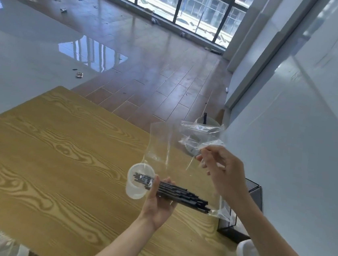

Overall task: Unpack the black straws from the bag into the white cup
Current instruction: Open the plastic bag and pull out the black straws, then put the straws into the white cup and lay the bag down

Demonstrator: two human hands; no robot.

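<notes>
The left hand (160, 202) gripped the straws (179, 193) in curled fingers, their tips poking over the cup (136, 182) on the bench (55, 157). Up and right, the right hand (222, 171) pinched the bag (174, 147).

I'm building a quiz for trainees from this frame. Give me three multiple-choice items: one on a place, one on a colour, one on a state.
1. Where do the straws' front ends lie?
A. Over the cup's mouth
B. On the floor
C. Inside the mesh basket

2. What colour is the table?
A. Glossy black
B. Light wood grain
C. Red

3. What is the right hand doing?
A. Resting flat on the table
B. Pinching the clear bag
C. Holding the cup

Answers:
1. A: their ends reach over the cup, with the left hand gripping the bundle.
2. B: yellowish wood grain shows.
3. B: its fingers pinch the bag, lifted above the table.
</notes>
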